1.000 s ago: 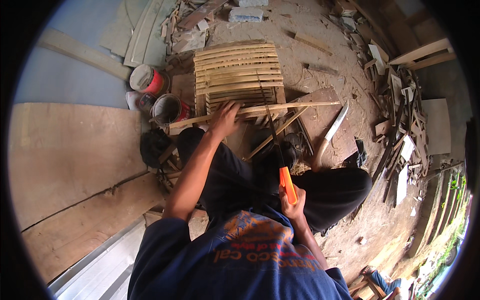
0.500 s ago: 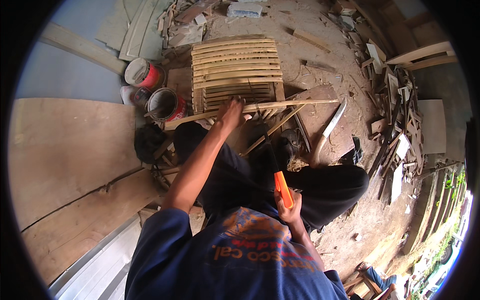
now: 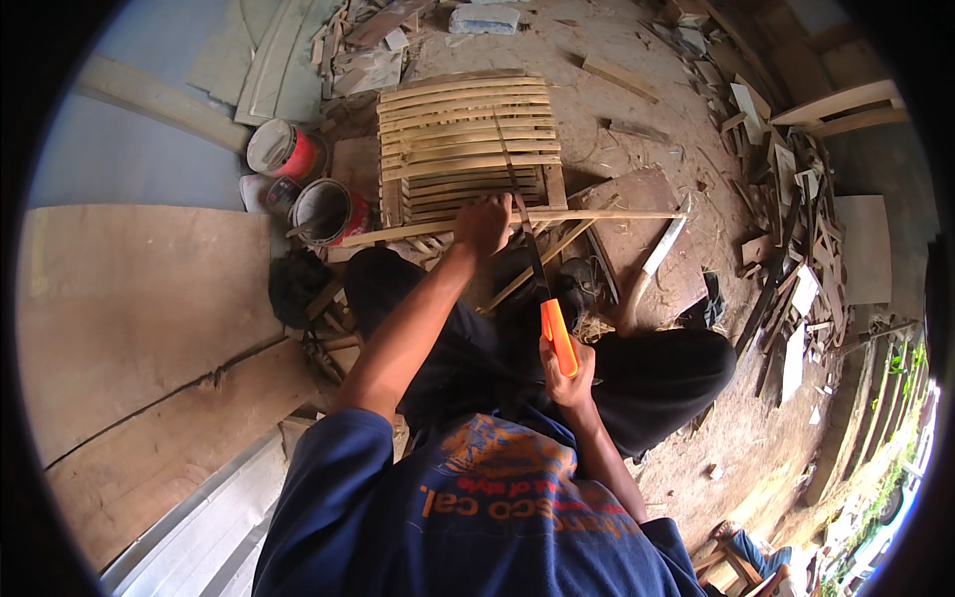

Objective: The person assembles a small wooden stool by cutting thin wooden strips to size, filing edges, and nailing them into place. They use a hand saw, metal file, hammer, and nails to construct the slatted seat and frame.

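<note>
A handsaw (image 3: 538, 274) with an orange handle is gripped in my right hand (image 3: 571, 378), in front of my body. Its dark blade points away from me and crosses a long, thin bamboo strip (image 3: 607, 214). My left hand (image 3: 484, 225) is closed around that strip just left of the blade. Beyond the strip is a slatted bamboo frame (image 3: 468, 121), its pale slats fixed side by side across two uprights. Some of its near slats are hidden behind my left hand and the strip.
A large knife (image 3: 661, 247) with a curved handle lies right of my hands, on a brown board (image 3: 637, 189). Two paint buckets (image 3: 328, 212) (image 3: 282, 148) stand at the left. Wood scraps (image 3: 786, 239) are heaped along the right. Plywood (image 3: 149, 298) leans at the far left.
My right hand has pushed the saw forward, away from me, so its handle is nearer the strip. My left hand and the strip have shifted slightly to the right.
</note>
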Action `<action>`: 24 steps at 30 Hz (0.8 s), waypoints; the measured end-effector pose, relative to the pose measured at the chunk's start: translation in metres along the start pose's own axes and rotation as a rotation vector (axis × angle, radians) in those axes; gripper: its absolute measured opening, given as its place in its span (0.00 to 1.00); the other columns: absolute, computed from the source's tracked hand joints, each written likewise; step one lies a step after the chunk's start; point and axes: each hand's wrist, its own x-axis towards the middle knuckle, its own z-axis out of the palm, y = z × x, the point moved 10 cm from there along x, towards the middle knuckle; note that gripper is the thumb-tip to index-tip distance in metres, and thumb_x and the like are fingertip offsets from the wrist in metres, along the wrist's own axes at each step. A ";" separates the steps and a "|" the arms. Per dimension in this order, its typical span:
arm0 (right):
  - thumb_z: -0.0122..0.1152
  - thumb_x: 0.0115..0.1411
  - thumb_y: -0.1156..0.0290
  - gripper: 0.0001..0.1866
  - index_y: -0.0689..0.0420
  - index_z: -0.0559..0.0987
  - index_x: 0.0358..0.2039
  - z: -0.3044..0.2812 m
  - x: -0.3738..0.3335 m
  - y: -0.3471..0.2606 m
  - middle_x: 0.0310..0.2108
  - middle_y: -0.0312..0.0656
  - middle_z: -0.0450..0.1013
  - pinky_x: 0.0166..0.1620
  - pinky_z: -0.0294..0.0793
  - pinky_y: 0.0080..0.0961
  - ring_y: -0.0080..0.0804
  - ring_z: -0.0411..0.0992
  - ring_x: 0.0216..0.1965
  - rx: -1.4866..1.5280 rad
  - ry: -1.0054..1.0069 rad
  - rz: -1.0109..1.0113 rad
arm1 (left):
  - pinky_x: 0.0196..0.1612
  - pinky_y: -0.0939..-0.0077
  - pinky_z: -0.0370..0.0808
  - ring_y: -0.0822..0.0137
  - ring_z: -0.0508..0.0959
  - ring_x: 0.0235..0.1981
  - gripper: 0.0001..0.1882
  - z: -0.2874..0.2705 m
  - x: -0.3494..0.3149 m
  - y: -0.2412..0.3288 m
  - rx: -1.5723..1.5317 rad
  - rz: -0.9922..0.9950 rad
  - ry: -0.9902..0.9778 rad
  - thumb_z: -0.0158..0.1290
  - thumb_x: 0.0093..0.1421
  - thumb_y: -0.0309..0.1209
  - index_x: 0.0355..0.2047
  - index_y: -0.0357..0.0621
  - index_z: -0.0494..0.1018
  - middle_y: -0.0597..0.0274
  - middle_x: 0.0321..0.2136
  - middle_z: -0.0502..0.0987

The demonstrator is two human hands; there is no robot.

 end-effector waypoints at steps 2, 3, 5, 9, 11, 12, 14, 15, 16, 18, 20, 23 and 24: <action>0.61 0.63 0.69 0.17 0.61 0.69 0.20 -0.005 0.002 -0.001 0.12 0.42 0.63 0.20 0.60 0.30 0.31 0.60 0.12 -0.013 0.018 -0.016 | 0.50 0.54 0.76 0.52 0.79 0.50 0.43 -0.001 0.007 0.012 0.024 0.011 0.023 0.67 0.50 0.53 0.58 0.37 0.66 0.48 0.41 0.82; 0.61 0.63 0.69 0.17 0.61 0.70 0.20 -0.009 0.002 0.001 0.12 0.41 0.63 0.20 0.61 0.30 0.31 0.61 0.13 -0.028 0.030 -0.026 | 0.52 0.52 0.74 0.53 0.79 0.51 0.48 -0.005 0.011 0.022 0.042 0.015 0.039 0.68 0.48 0.55 0.60 0.36 0.65 0.49 0.42 0.81; 0.60 0.64 0.68 0.16 0.62 0.71 0.22 -0.016 0.002 0.005 0.13 0.40 0.64 0.20 0.61 0.29 0.30 0.62 0.13 -0.031 0.044 -0.008 | 0.55 0.49 0.71 0.53 0.78 0.53 0.56 -0.010 0.020 0.035 0.037 0.003 0.013 0.69 0.43 0.59 0.63 0.34 0.62 0.48 0.44 0.81; 0.57 0.63 0.64 0.15 0.63 0.74 0.26 -0.032 -0.003 0.017 0.14 0.38 0.65 0.21 0.62 0.28 0.28 0.65 0.15 -0.015 0.081 0.066 | 0.57 0.51 0.71 0.47 0.80 0.50 0.62 -0.015 0.032 0.053 -0.044 0.036 -0.026 0.71 0.39 0.61 0.63 0.29 0.59 0.42 0.42 0.81; 0.57 0.63 0.63 0.16 0.63 0.75 0.26 -0.040 -0.006 0.024 0.14 0.38 0.65 0.21 0.62 0.27 0.27 0.64 0.15 -0.023 0.107 0.070 | 0.55 0.54 0.73 0.44 0.81 0.47 0.59 -0.018 0.033 0.057 -0.083 0.084 0.044 0.70 0.40 0.61 0.60 0.28 0.62 0.39 0.41 0.82; 0.57 0.64 0.62 0.16 0.64 0.75 0.26 -0.042 -0.007 0.027 0.14 0.37 0.65 0.21 0.62 0.27 0.26 0.64 0.15 -0.023 0.116 0.068 | 0.54 0.54 0.74 0.43 0.81 0.47 0.57 -0.021 0.032 0.056 -0.100 0.100 0.088 0.70 0.41 0.61 0.59 0.28 0.64 0.38 0.41 0.81; 0.57 0.64 0.62 0.16 0.64 0.75 0.27 -0.044 -0.006 0.030 0.14 0.37 0.65 0.22 0.62 0.26 0.26 0.64 0.15 -0.006 0.118 0.071 | 0.51 0.54 0.76 0.42 0.82 0.45 0.51 -0.016 0.034 0.054 -0.151 0.108 0.062 0.69 0.42 0.61 0.53 0.28 0.70 0.37 0.40 0.81; 0.57 0.64 0.63 0.16 0.64 0.75 0.27 -0.044 -0.005 0.032 0.14 0.37 0.65 0.22 0.62 0.26 0.26 0.63 0.15 0.009 0.114 0.079 | 0.49 0.55 0.78 0.42 0.82 0.43 0.48 -0.014 0.035 0.056 -0.186 0.104 -0.011 0.68 0.43 0.61 0.49 0.28 0.74 0.37 0.39 0.82; 0.57 0.64 0.64 0.15 0.64 0.75 0.27 -0.045 -0.004 0.034 0.14 0.36 0.65 0.22 0.62 0.26 0.25 0.63 0.15 0.025 0.111 0.087 | 0.47 0.55 0.79 0.42 0.83 0.42 0.45 -0.012 0.036 0.058 -0.221 0.100 -0.085 0.67 0.44 0.62 0.45 0.28 0.77 0.36 0.38 0.82; 0.58 0.64 0.66 0.14 0.63 0.75 0.27 -0.043 -0.002 0.038 0.14 0.36 0.65 0.22 0.62 0.26 0.25 0.63 0.15 0.003 0.095 0.095 | 0.44 0.56 0.80 0.43 0.84 0.39 0.40 -0.010 0.040 0.059 -0.173 0.025 -0.194 0.66 0.46 0.61 0.37 0.30 0.80 0.37 0.35 0.82; 0.58 0.64 0.69 0.12 0.63 0.74 0.27 -0.040 0.002 0.036 0.14 0.36 0.65 0.21 0.61 0.27 0.24 0.62 0.15 -0.002 0.078 0.085 | 0.41 0.58 0.81 0.45 0.84 0.37 0.37 -0.007 0.041 0.060 -0.131 -0.010 -0.245 0.65 0.47 0.62 0.33 0.32 0.82 0.39 0.33 0.82; 0.61 0.64 0.69 0.17 0.61 0.70 0.21 -0.039 0.008 0.036 0.12 0.40 0.62 0.19 0.59 0.30 0.29 0.59 0.13 0.014 0.122 0.084 | 0.39 0.60 0.82 0.48 0.85 0.37 0.34 -0.003 0.043 0.064 -0.098 0.008 -0.241 0.63 0.50 0.62 0.33 0.36 0.83 0.43 0.32 0.83; 0.61 0.64 0.69 0.17 0.61 0.69 0.21 -0.039 0.010 0.031 0.13 0.41 0.62 0.20 0.60 0.30 0.29 0.60 0.13 0.046 0.122 0.095 | 0.39 0.60 0.82 0.49 0.85 0.37 0.33 -0.001 0.043 0.062 -0.078 0.006 -0.242 0.63 0.51 0.60 0.33 0.37 0.83 0.43 0.32 0.83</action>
